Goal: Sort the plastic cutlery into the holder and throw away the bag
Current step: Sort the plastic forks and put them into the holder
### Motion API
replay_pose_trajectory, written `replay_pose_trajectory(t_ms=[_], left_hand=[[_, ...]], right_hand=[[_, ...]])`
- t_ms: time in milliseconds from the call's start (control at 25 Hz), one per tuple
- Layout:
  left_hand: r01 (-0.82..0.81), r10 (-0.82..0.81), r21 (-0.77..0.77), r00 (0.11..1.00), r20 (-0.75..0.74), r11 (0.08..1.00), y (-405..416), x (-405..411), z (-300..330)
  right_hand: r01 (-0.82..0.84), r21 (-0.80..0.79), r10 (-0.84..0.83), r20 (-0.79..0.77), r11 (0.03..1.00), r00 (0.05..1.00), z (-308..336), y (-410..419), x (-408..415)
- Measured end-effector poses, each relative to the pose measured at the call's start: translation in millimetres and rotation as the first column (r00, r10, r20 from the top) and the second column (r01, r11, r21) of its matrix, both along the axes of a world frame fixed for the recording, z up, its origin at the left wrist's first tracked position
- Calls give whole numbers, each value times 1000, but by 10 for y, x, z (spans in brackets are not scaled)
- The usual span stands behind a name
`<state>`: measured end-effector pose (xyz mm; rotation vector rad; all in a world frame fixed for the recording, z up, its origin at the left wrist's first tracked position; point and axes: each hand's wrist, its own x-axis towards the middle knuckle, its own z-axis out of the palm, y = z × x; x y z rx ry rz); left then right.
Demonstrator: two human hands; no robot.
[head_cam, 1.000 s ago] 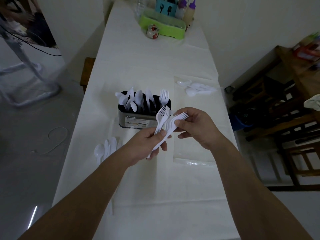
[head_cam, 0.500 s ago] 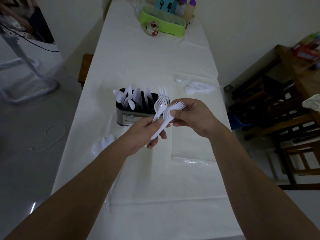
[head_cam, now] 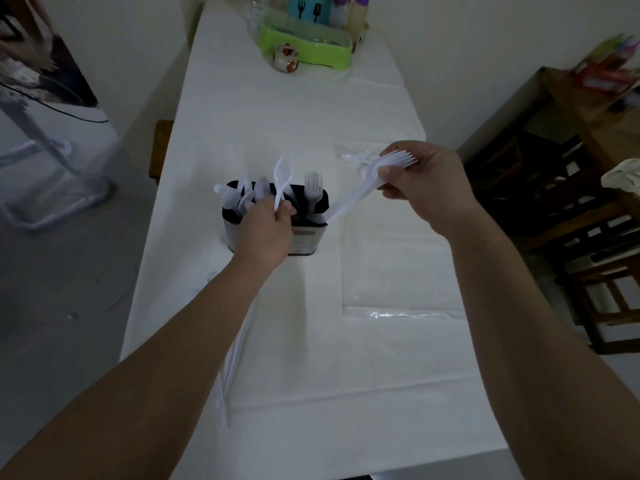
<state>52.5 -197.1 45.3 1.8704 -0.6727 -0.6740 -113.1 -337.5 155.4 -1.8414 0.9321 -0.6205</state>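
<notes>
The fingers of the left hand (head_cam: 265,225) are curled round the lower part of a single white plastic piece (head_cam: 281,178), which stands upright and blurred above the holder (head_cam: 306,239); whether it is a fork or a spoon cannot be told. The hand sits right over the front of the holder, covering part of its rim. The fingers of the right hand (head_cam: 424,187) pinch a small bunch of white forks (head_cam: 372,178) near their heads, tines pointing to the right past the thumb, handles slanting down and left until their ends come close to the holder's right edge.

The holder is a dark-topped metal box with a label on its front wall, standing on the white tabletop (head_cam: 311,358). Its left side is filled with spoons (head_cam: 242,194), bowls up, and at its right end a few upright forks (head_cam: 312,185) show their tines.

Just right of the holder lies the clear plastic bag (head_cam: 391,271), flat on the tabletop, its near edge glinting. At the bag's far end, partly behind the right hand, some more white cutlery (head_cam: 355,157) lies. Along the inner side of the left forearm, thin white handles (head_cam: 230,368) rest on the tabletop, running towards the near edge.

At the far end of the tabletop stands a green tray (head_cam: 304,39) with a teal box and bottles behind it, and a small painted cup (head_cam: 286,57) in front. Dark wooden furniture (head_cam: 561,188) stands to the right of the table.
</notes>
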Motion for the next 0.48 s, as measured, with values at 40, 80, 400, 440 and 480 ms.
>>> replay_pose_trajectory(t_ms=[40,80,400,440,480], left_hand=[[41,-43,35,997,59,999,-53,30,-9],[91,-99,82,990,104,992,-117,56,-20],[273,-369,317,880,298,908,-450,100,-69],[269,-378,334,866,326,903,-472,91,-42],[263,-383,348,859,340,900,-500,93,-14]], right_hand=[[-5,-29,5,-18,1000,1000,-8,-6,20],[-3,-41,2,-33,999,999,-26,-16,38],[-7,-3,7,-47,1000,999,-88,-10,81],[-14,-7,14,-51,1000,999,-85,-13,83],[-17,-13,17,-52,1000,999,-84,-23,86]])
